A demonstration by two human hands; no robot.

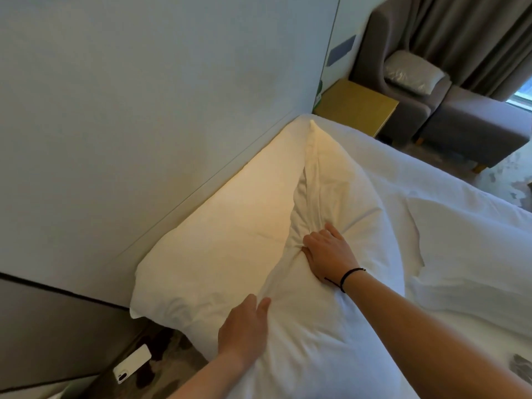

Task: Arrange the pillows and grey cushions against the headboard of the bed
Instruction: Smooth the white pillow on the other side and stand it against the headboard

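Two white pillows lie at the head of the bed. The back pillow (224,226) rests flat against the pale headboard (144,110). In front of it, the second white pillow (339,197) leans along it, creased in the middle. My right hand (328,251) presses into that crease, fingers bunching the fabric. My left hand (244,326) lies on the near end of the same pillow, fingers together and gripping its edge. A grey cushion (411,72) wrapped in clear plastic sits on the armchair at top right.
A white duvet (460,254) covers the bed to the right. A yellow bedside table (357,105) stands past the bed's far corner, beside a grey armchair (403,105) and footstool (475,131). A white phone (132,367) lies on the low ledge at bottom left.
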